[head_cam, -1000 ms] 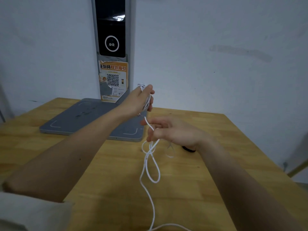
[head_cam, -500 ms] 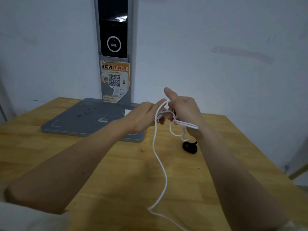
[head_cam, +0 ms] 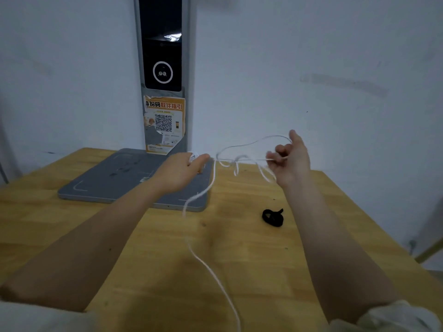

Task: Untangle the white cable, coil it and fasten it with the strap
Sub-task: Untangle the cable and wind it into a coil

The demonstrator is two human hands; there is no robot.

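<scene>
Risk: left hand (head_cam: 183,172) grips bunched white cable (head_cam: 236,161) mid-frame, right hand (head_cam: 291,161) fingers (head_cam: 279,152) pinch a loop, strap (head_cam: 273,217) on tabletop (head_cam: 239,259) lower right; spreading hands likely tightens the knot between them.

The cable (head_cam: 202,192) is white, the strap (head_cam: 273,217) black. The tabletop (head_cam: 251,259) is yellow-brown wood grain. A grey base plate (head_cam: 115,178) carries pale line markings; the sticker (head_cam: 164,123) is orange with a black-and-white QR code.
</scene>
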